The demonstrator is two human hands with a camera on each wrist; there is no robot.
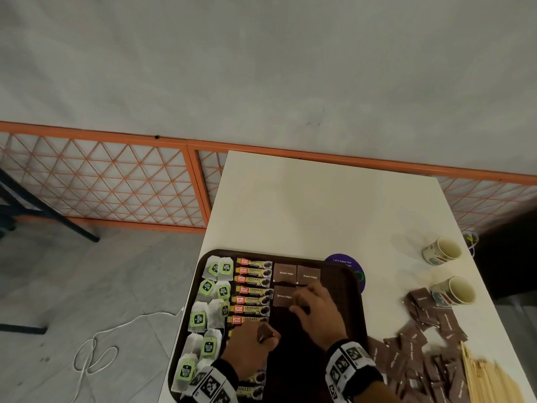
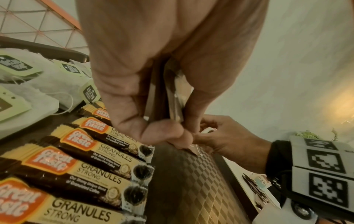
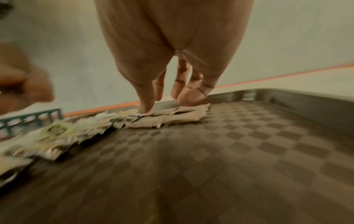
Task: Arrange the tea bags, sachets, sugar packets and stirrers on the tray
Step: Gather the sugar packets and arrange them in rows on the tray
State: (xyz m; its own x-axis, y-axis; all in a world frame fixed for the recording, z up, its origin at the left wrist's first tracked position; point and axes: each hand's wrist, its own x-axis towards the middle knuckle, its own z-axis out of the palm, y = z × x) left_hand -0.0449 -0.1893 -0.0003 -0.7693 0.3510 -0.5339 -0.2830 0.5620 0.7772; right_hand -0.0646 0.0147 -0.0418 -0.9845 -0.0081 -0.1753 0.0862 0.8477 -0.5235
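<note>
Item 1. Dark brown rectangular plastic tray with a chequered floor [image 1: 345, 289], at the near left of the white table [image 1: 319, 205]. You had filled it in columns by kind, presumably so each sort could be counted at a glance.

Item 2. White paper tea bags with green square tags [image 1: 207, 312], two abreast along the tray's left edge.

Item 3. Yellow-and-brown coffee granule sachets with orange labels [image 1: 252, 299], stacked crosswise in the next column, labels up and all facing one way.

Item 4. Flat brown square sugar packets lettered "Brown Sugar" [image 1: 284, 273]. Three lay visible in a grid right of the sachets. Your right hand [image 1: 315, 312] rested over the fourth place, fingers straight and close together, tips pressing a packet flat on the tray floor, likely to square it against its neighbours.

Item 5. Reserve stock. Your left hand [image 1: 250, 347] pinched a small stack of brown packets [image 2: 172, 97] upright between thumb and fingers, above the bare strip beside the sachets, seemingly kept close to feed the right hand.

Item 6. Loose brown sugar packets [image 1: 418, 344], heaped on the table right of the tray, not yet placed.

Item 7. Pale wooden stirrers [image 1: 482, 376], bundled at the table's near right corner, not yet placed; the tray's bare right side looked kept for them.

Item 8. Two patterned paper cups [image 1: 447, 271], on their sides beyond the heap.
</note>
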